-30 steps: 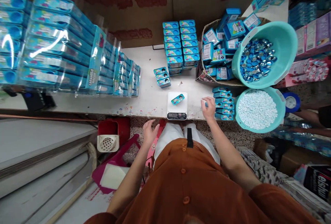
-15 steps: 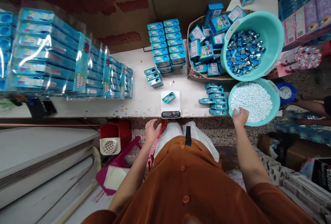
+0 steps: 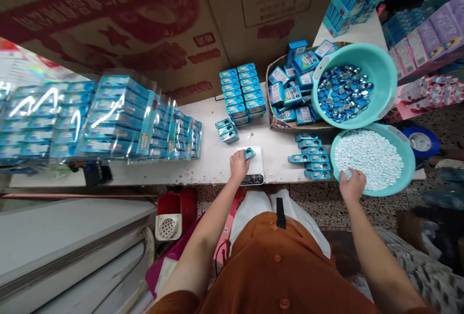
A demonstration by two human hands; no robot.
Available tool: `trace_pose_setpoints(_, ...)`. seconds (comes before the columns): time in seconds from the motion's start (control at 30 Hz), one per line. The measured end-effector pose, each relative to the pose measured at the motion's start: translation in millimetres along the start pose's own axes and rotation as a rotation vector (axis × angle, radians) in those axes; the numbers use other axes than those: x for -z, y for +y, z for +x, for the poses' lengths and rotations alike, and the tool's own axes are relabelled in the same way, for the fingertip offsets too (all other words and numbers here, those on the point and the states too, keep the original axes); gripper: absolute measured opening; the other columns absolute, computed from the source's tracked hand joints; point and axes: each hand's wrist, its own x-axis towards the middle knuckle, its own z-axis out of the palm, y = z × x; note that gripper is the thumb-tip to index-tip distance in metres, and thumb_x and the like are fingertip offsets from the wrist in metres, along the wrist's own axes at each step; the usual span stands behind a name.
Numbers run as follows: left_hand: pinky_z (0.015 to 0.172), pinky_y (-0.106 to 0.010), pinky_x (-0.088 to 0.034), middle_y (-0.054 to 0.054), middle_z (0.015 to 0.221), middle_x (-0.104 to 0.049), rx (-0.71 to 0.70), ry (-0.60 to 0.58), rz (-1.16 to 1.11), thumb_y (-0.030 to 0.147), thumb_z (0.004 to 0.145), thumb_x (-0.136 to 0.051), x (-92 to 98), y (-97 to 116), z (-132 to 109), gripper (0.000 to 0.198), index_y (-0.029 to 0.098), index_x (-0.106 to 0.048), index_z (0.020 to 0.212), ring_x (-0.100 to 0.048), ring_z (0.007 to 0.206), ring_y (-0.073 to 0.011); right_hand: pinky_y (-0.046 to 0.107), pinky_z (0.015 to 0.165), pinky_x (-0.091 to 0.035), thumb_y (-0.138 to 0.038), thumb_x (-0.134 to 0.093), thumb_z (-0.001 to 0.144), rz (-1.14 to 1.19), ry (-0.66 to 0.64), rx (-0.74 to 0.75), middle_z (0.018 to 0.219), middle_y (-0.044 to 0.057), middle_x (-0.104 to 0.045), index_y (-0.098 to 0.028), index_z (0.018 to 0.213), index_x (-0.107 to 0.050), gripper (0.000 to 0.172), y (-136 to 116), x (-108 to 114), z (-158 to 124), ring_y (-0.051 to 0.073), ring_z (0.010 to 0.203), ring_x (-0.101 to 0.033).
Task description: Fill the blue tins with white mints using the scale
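Left hand [image 3: 239, 165], fingers closed on the near-left end of a blue tin [image 3: 249, 153] lying on the scale [image 3: 256, 156], long axis diagonal; left hand nearest. Right hand [image 3: 351, 184], fingers open, rests on white pellets [image 3: 371, 162] in a teal basin [image 3: 408, 169], well apart.

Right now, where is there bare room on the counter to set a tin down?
Bare white counter runs between the scale and the tin stack on its right; another patch lies between the plastic-wrapped packs and the three small tins. The right end is crowded: the cardboard tray, upper teal basin and lower teal basin.
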Motion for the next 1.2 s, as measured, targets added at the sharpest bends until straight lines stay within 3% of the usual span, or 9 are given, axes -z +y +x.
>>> trace_pose_setpoints(0.2, 0.085, -0.04, -0.041, -0.013, 0.107, -0.062, -0.009, 0.055, 0.092, 0.027, 0.084, -0.058, 39.7, -55.6, 22.4, 0.034, 0.015, -0.053, 0.115, -0.054, 0.102, -0.0294, 0.049, 0.097, -0.035, -0.044, -0.049, 0.082, 0.0, 0.099, -0.047, 0.112, 0.021, -0.053, -0.01, 0.111, -0.061, 0.047, -17.6, 7.7, -28.4, 0.033, 0.111, -0.046)
trace_pose_setpoints(0.3, 0.084, -0.04, -0.042, -0.013, 0.106, -0.06, -0.064, 0.033, 0.128, 0.025, 0.083, -0.057, 49.5, -79.0, 44.4, 0.031, 0.015, -0.054, 0.113, -0.054, 0.101, -0.0293, 0.049, 0.097, -0.037, -0.045, -0.048, 0.083, -0.024, 0.13, -0.055, 0.111, 0.021, -0.055, -0.01, 0.11, -0.062, 0.047, -31.6, 11.0, -43.4, 0.034, 0.111, -0.048)
trace_pose_setpoints(0.47, 0.084, -0.042, -0.042, -0.016, 0.107, -0.056, -0.143, -0.01, 0.185, 0.026, 0.083, -0.057, 39.1, -92.8, 73.0, 0.033, 0.014, -0.054, 0.114, -0.052, 0.102, -0.031, 0.049, 0.097, -0.038, -0.045, -0.048, 0.084, -0.068, 0.141, -0.068, 0.111, 0.021, -0.056, -0.011, 0.109, -0.062, 0.045, -54.5, 16.1, -63.1, 0.033, 0.111, -0.049)
trace_pose_setpoints(0.7, 0.093, -0.051, -0.035, -0.019, 0.125, -0.046, -0.097, 0.081, 0.19, 0.027, 0.076, -0.063, 30.9, -90.9, 77.0, 0.057, 0.016, -0.046, 0.13, -0.041, 0.116, -0.0369, 0.047, 0.098, -0.038, -0.043, -0.046, 0.087, -0.111, 0.105, -0.137, 0.113, 0.02, -0.054, -0.011, 0.111, -0.059, 0.042, -73.5, 27.3, -86.6, 0.029, 0.112, -0.048)
trace_pose_setpoints(0.8, 0.1, -0.054, -0.028, -0.018, 0.134, -0.04, -0.234, 0.093, 0.103, 0.033, 0.077, -0.063, 29.0, -62.1, 70.4, 0.059, 0.018, -0.045, 0.131, -0.033, 0.125, -0.0387, 0.045, 0.098, -0.039, -0.044, -0.045, 0.088, -0.12, 0.108, -0.167, 0.114, 0.018, -0.054, -0.013, 0.111, -0.059, 0.041, -72.5, 29.7, -90.8, 0.027, 0.111, -0.049)
trace_pose_setpoints(0.9, 0.103, -0.051, -0.028, -0.019, 0.132, -0.044, -0.424, -0.001, -0.042, 0.039, 0.081, -0.06, 14.5, -4.9, 53.2, 0.057, 0.016, -0.044, 0.13, -0.035, 0.125, -0.0365, 0.045, 0.099, -0.04, -0.044, -0.044, 0.09, -0.106, 0.103, -0.175, 0.113, 0.017, -0.054, -0.013, 0.111, -0.059, 0.04, -69.1, 30.4, -90.4, 0.026, 0.111, -0.049)
trace_pose_setpoints(1.07, 0.102, -0.047, -0.032, -0.02, 0.132, -0.045, -0.601, -0.183, -0.194, 0.041, 0.079, -0.063, -38.5, 106.0, 27.6, 0.069, 0.014, -0.036, 0.136, -0.038, 0.123, -0.0339, 0.046, 0.098, -0.041, -0.043, -0.044, 0.09, -0.03, 0.069, -0.135, 0.113, 0.016, -0.054, -0.015, 0.113, -0.057, 0.038, -65.8, 31.3, -85.5, 0.026, 0.113, -0.048)
trace_pose_setpoints(1.2, 0.098, -0.046, -0.034, -0.019, 0.131, -0.047, -0.628, -0.231, -0.169, 0.032, 0.079, -0.062, -74.9, 157.3, 27.5, 0.062, 0.014, -0.037, 0.133, -0.04, 0.122, -0.033, 0.048, 0.098, -0.041, -0.041, -0.045, 0.091, 0.02, 0.035, -0.088, 0.115, 0.015, -0.053, -0.017, 0.116, -0.056, 0.037, -61.7, 33.4, -83.2, 0.026, 0.113, -0.048)
